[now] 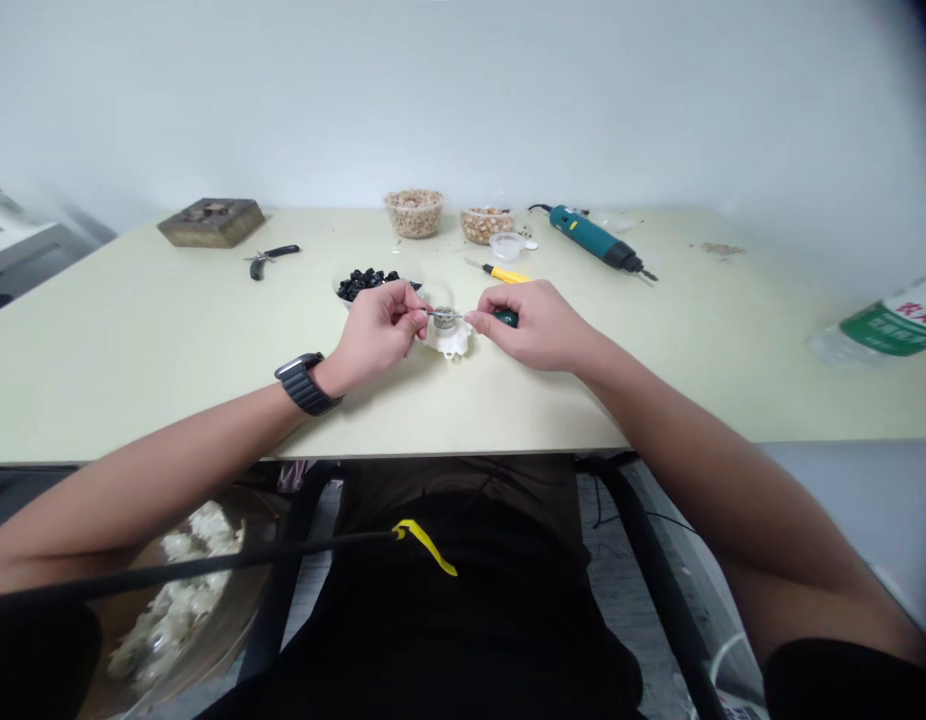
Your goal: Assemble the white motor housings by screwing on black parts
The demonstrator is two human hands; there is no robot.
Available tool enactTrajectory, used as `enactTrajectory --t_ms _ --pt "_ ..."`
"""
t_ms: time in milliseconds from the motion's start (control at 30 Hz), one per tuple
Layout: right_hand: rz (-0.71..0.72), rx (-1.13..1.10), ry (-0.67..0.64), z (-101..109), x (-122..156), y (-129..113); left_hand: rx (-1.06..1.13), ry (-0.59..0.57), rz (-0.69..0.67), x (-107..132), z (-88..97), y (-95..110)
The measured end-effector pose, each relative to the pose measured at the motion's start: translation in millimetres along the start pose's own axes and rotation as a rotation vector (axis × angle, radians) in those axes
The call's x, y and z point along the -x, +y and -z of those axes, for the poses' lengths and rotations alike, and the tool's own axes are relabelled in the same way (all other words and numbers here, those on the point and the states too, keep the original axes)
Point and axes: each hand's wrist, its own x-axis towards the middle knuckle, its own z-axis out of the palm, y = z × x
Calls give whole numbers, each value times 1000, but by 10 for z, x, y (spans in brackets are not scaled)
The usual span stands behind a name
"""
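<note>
My right hand (534,325) is closed round a screwdriver (506,317) with a dark green handle, its thin metal shaft pointing left. At the shaft's tip, the fingers of my left hand (380,325) are pinched together; a small dark piece seems to be between them, too small to name. Below the shaft, between both hands, lies a white piece with a wavy edge (453,345). A small round cup (444,318) with tiny contents, hard to make out, stands on or behind it. Just behind my left hand is a clear bowl of shiny black pieces (369,283).
Farther back stand two clear tubs of small tan bits (415,214) and orange-brown bits (487,225), and a small lidded cup (506,245). A yellow-handled tool (506,274), a teal rotary tool (594,238), pliers (272,260), a block (212,222) and a bottle (887,325) lie around.
</note>
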Motion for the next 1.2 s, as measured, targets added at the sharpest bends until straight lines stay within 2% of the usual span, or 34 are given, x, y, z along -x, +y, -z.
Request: enactTrajectory --t_ms 267,467,533,733,1067,1200 --pt "-3 -120 66 17 11 10 5 5 -4 4 6 -13" --pt "11 -205 128 0 -21 50 66 -36 -10 39 -31 30" --pt "-17 -175 109 9 -20 40 73 -23 -22 41 -37 34" --pt "-76 -91 -67 41 1 -25 63 11 -17 15 -18 -8" --pt "12 -128 58 -13 15 34 156 4 -22 -10 11 -51" --pt "97 -52 140 -32 38 22 162 -2 -18 -12 12 -56"
